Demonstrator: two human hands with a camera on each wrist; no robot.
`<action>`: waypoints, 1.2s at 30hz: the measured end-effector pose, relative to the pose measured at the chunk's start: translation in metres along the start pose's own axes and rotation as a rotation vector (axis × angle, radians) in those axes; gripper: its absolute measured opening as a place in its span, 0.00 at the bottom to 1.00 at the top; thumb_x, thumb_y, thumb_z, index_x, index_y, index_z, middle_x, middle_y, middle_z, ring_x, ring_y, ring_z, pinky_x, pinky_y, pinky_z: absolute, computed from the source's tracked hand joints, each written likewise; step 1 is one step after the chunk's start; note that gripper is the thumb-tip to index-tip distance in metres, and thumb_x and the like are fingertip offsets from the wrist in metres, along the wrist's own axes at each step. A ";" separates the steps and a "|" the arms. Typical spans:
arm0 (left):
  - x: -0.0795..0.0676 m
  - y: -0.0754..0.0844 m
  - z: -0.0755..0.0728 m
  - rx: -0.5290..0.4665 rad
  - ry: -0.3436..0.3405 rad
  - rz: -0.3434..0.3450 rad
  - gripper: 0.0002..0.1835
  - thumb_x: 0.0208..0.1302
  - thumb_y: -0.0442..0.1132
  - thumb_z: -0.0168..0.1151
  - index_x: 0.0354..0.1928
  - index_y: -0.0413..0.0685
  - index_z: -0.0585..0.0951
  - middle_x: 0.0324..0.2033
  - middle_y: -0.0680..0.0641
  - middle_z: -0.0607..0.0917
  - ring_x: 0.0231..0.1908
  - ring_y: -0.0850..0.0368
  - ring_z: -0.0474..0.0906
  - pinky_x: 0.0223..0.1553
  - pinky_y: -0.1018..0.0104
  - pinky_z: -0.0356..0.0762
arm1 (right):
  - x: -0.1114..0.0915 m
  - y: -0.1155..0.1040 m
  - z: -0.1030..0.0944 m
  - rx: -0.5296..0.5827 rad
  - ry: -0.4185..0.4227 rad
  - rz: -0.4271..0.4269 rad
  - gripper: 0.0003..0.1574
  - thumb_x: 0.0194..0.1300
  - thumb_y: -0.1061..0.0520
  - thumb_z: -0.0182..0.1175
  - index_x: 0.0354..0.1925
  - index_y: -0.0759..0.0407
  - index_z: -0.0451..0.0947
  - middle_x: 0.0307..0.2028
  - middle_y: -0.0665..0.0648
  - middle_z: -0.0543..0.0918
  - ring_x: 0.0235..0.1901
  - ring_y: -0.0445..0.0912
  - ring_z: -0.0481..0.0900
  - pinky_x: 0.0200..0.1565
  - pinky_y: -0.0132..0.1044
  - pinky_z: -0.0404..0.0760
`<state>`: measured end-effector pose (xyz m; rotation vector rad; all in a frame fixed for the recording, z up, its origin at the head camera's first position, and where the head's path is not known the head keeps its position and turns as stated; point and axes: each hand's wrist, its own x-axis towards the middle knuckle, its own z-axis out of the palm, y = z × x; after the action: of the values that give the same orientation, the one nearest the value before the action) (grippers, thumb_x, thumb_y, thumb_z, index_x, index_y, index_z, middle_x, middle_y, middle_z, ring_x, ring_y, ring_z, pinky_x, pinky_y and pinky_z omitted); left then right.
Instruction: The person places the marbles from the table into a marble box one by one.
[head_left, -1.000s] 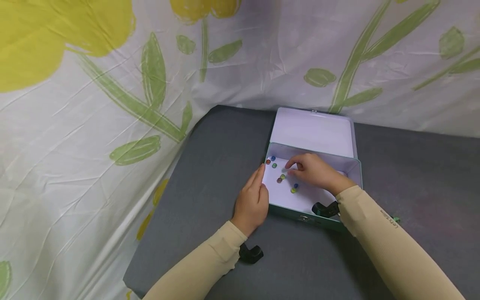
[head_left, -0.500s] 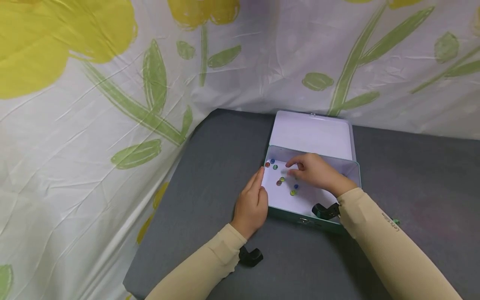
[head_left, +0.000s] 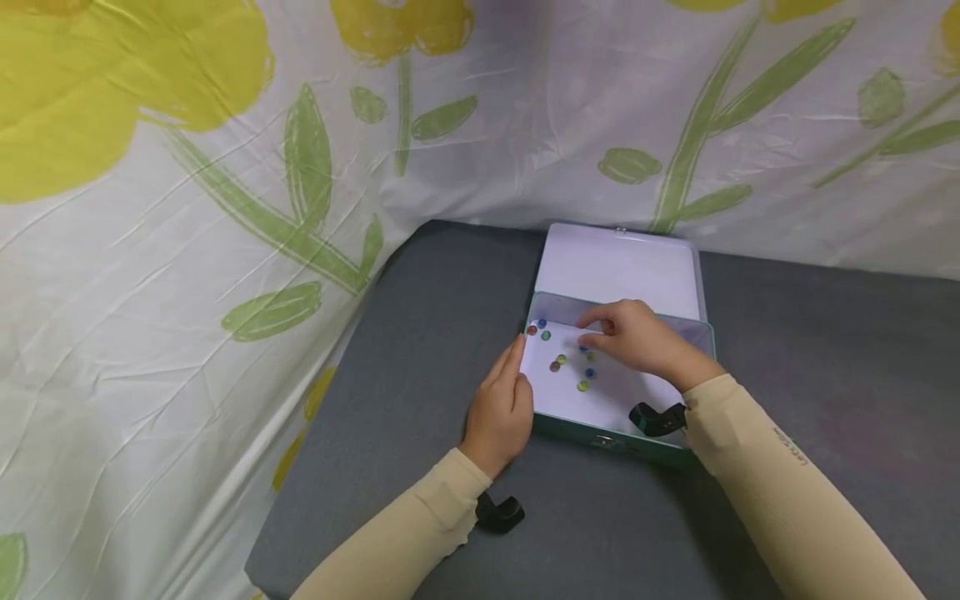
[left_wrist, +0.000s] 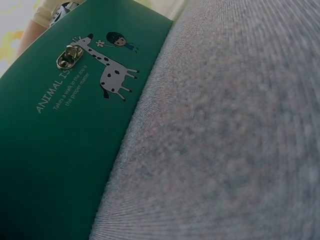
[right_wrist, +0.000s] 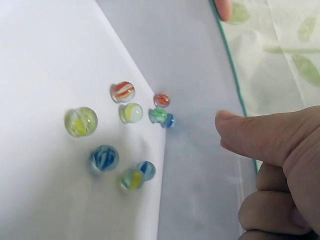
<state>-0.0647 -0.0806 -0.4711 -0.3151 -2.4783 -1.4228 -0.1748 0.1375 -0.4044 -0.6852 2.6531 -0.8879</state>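
Note:
My left hand (head_left: 498,417), fingers straight, lies along the left wall of a green tin box (head_left: 570,425). One of its fingertips (right_wrist: 224,9) shows at the rim in the right wrist view. Over the box's white floor hovers my right hand (head_left: 633,337), thumb and index finger apart with nothing visible between them, the other fingers curled. Several glass marbles lie on that floor, among them a red-striped marble (right_wrist: 123,92), a blue marble (right_wrist: 105,158) and a large yellow-green marble (right_wrist: 81,122). A green marble (right_wrist: 158,116) is close to the wall.
The box's lid (head_left: 618,260) lies folded back behind it. A latch (left_wrist: 69,57) and a printed giraffe (left_wrist: 112,75) mark the green front. Grey cloth covers the table (head_left: 420,333); a flower-print curtain (head_left: 540,125) hangs behind and to the left.
My right hand has shifted slightly right and its thumb and index finger are wider apart. A blue and a yellow-green marble now show below the thumb. The left hand stays put.

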 end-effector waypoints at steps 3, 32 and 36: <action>0.000 0.000 0.000 -0.008 0.000 -0.005 0.30 0.77 0.33 0.44 0.79 0.37 0.65 0.76 0.41 0.70 0.73 0.51 0.69 0.68 0.47 0.73 | -0.004 0.000 -0.004 -0.005 0.006 0.006 0.16 0.71 0.59 0.68 0.53 0.65 0.87 0.16 0.49 0.62 0.18 0.42 0.58 0.26 0.37 0.63; 0.000 0.001 0.002 -0.011 -0.007 -0.014 0.29 0.78 0.33 0.43 0.79 0.36 0.64 0.77 0.41 0.68 0.76 0.52 0.65 0.72 0.49 0.67 | -0.068 0.013 -0.045 -0.027 0.132 0.111 0.22 0.71 0.51 0.70 0.56 0.64 0.86 0.17 0.48 0.61 0.19 0.42 0.56 0.25 0.38 0.61; 0.000 0.000 0.002 -0.007 -0.003 -0.011 0.29 0.78 0.32 0.44 0.79 0.36 0.64 0.77 0.40 0.69 0.76 0.52 0.66 0.72 0.48 0.68 | -0.078 0.018 -0.047 -0.041 0.159 0.119 0.22 0.70 0.52 0.70 0.55 0.64 0.86 0.17 0.48 0.60 0.18 0.41 0.56 0.23 0.37 0.61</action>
<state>-0.0654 -0.0787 -0.4720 -0.3059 -2.4812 -1.4367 -0.1325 0.2135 -0.3716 -0.4774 2.8252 -0.8909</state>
